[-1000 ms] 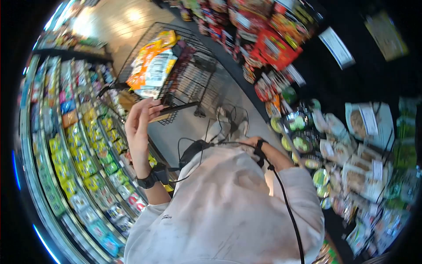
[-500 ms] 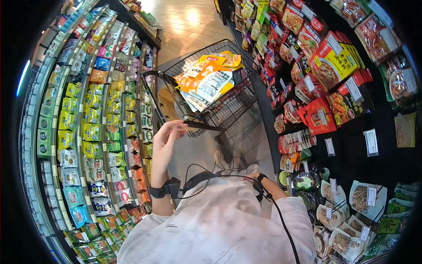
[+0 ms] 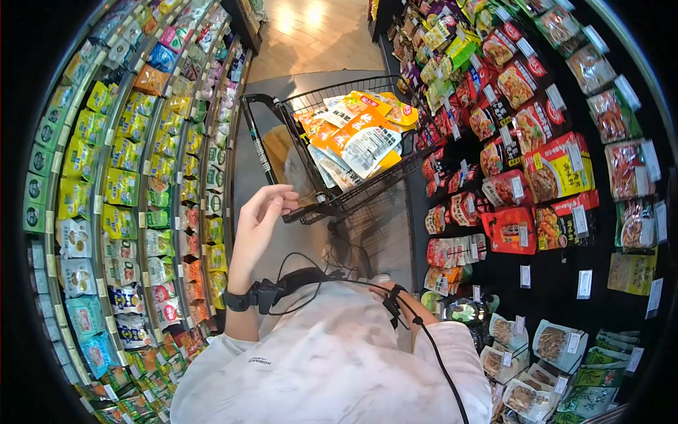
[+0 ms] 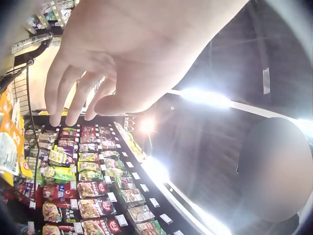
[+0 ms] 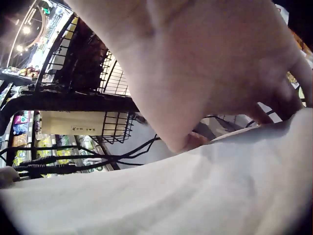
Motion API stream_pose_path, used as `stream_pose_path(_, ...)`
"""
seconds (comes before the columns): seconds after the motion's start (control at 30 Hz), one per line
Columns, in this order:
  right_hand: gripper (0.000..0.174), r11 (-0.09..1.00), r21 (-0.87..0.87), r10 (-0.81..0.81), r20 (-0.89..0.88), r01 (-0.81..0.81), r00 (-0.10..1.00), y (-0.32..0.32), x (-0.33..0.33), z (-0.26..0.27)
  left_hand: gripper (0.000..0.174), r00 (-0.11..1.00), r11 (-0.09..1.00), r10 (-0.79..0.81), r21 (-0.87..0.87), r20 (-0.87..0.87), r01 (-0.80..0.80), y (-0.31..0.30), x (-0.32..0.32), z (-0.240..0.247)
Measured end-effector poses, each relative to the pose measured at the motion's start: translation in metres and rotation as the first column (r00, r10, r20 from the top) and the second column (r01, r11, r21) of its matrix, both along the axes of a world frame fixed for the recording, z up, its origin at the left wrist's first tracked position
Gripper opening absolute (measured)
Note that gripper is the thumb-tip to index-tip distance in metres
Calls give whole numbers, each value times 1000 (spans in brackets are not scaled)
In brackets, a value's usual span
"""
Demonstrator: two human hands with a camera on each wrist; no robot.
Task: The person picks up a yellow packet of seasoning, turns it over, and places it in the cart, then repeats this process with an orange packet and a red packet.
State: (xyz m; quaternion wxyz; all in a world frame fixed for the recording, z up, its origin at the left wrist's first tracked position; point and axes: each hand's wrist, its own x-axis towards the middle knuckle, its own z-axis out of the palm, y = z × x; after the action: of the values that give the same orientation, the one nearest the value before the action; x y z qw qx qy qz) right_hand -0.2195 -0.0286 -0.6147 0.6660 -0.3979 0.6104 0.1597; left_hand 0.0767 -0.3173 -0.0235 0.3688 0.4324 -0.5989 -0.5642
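Note:
My left hand is held out beside the near corner of a black wire shopping cart, its fingers loosely bent with nothing between them. In the left wrist view the fingers of that hand hang relaxed, with the cart's edge off to the left. Orange, yellow and white food pouches lie piled in the upper basket. Low at my waist, my right hand hangs loosely against the front of my white shirt; cloth hides some fingertips, and the head view barely shows this hand.
Shelves of yellow and green packets line the left side. Hanging red and yellow food packs fill the right rack, with mushroom packs lower down. A tan bag is beside the cart's handle. Black cables cross my body.
The head view has swung and steadied, bringing the cart and pouches lower and rightward than a second ago. My left hand stays raised by the cart's near edge, fingers still loose.

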Motion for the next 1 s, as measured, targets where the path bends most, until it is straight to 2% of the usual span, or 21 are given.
stream_pose_path(0.03,80,1000,18,-22,-123,24,992,-3,-10,-4,29,1000,1000,-6,-2,1,6,-6,7,-1)
stream_pose_path(0.07,81,999,37,-22,-153,28,988,-15,-11,12,29,1000,1000,-1,6,-16,1,-12,13,-3)
stream_pose_path(0.23,89,962,219,-102,-261,161,960,-100,-12,155,29,997,1000,0,29,-74,2,-31,34,-7)
stream_pose_path(0.27,91,953,231,-130,-279,198,951,-112,-17,171,29,996,999,9,35,-92,-6,-33,36,-8)
stream_pose_path(0.3,92,945,204,-175,-339,254,924,-111,-30,158,29,995,999,24,42,-94,-20,-36,39,-11)
stream_pose_path(0.4,89,916,134,-343,-221,377,913,-154,-59,201,29,992,996,83,51,-91,-79,-46,49,-20)
stream_pose_path(0.47,78,939,-73,-339,-40,336,940,-197,-61,278,29,988,990,132,58,-81,-127,-52,52,-25)
stream_pose_path(0.5,69,895,-37,-444,28,445,895,-216,-66,283,29,984,985,163,64,-73,-158,-54,52,-26)
stream_pose_path(0.53,61,870,-42,-482,132,491,866,-241,-66,306,29,979,980,192,67,-63,-187,-56,51,-27)
stream_pose_path(0.6,49,844,-103,-472,323,526,820,-297,-73,342,28,968,967,247,76,-47,-243,-63,48,-25)
stream_pose_path(0.63,46,794,-145,-491,420,591,763,-322,-81,344,27,960,959,277,82,-43,-273,-66,46,-24)
stream_pose_path(0.67,43,769,-242,-452,448,591,771,-350,-91,343,27,951,949,306,90,-40,-302,-67,41,-23)
stream_pose_path(0.73,40,657,-388,-485,439,647,756,-399,-102,358,28,927,925,375,75,0,-374,-70,31,-21)
stream_pose_path(0.8,38,562,-508,-472,451,653,757,-442,-127,337,29,900,899,434,53,26,-435,-75,15,-13)
stream_pose_path(0.87,33,488,-517,-521,474,703,710,-473,-149,327,30,881,880,470,47,45,-472,-76,-1,-1)
stream_pose_path(0.93,28,344,-502,-615,519,794,594,-496,-170,321,32,861,862,504,33,68,-507,-79,-13,0)
stream_pose_path(1.0,23,236,-467,-722,503,852,476,-520,-207,276,32,817,821,561,36,130,-570,-79,-25,4)
